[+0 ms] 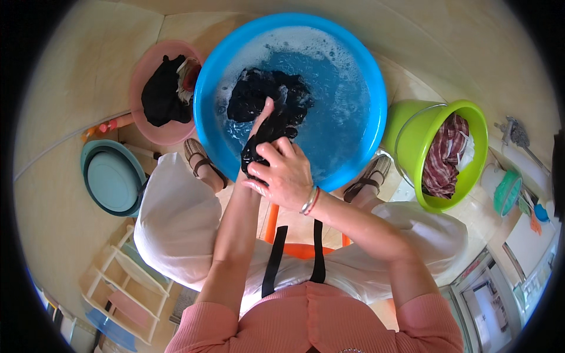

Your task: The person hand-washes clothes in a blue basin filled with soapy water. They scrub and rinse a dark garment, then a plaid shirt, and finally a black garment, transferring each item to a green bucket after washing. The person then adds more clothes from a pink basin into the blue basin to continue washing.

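Observation:
A large blue basin (201,112) of sudsy water stands in front of me. Wet black cloth (268,94) lies bunched in the water, left of the basin's middle, and part of it is drawn up toward me. My left hand (263,115) holds this cloth; one digit sticks out beside it, and the other fingers are hidden under the fabric. Over the near edge of the basin, my right hand (286,170) is closed on the near end of the same cloth, its fingers bent around it at my left wrist.
To the left, a pink basin (138,88) holds dark and light clothes, near a teal folding basin (94,150). On the right a tilted green bucket (406,126) contains striped red cloth (445,159). A cream rack (126,265) stands lower left. My feet flank the blue basin.

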The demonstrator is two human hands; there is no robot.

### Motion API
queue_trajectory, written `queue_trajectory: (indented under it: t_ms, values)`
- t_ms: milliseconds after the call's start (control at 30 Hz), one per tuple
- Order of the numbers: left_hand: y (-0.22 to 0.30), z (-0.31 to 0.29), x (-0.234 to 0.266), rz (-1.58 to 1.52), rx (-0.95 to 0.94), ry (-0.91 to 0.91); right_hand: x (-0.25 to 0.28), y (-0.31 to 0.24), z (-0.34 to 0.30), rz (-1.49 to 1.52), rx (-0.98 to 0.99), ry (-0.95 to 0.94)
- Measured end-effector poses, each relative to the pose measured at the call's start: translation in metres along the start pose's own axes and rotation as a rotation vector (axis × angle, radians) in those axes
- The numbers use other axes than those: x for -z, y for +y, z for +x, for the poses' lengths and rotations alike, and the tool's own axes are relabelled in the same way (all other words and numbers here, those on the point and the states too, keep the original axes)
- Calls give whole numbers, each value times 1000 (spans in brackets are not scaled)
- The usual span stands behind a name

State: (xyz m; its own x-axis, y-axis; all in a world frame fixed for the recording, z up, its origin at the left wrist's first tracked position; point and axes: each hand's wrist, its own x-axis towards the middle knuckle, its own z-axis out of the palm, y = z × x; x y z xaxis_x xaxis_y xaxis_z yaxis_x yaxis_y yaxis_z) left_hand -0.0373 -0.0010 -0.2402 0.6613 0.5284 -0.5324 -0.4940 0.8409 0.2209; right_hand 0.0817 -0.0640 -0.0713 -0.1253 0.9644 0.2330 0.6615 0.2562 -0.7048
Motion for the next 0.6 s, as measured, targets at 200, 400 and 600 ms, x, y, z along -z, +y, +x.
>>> queue_trajectory:
  t_ms: [200, 400, 600]
  values:
    - [-8, -20, -75, 472, -282, 306, -22, 26, 11, -11, -50, 232]
    - [-5, -11, -61, 245, -266, 418, -35, 65, 4, 102, -204, 178]
    - [-38, -2, -74, 292, -404, 800, -42, 151, -32, -102, -609, 24]
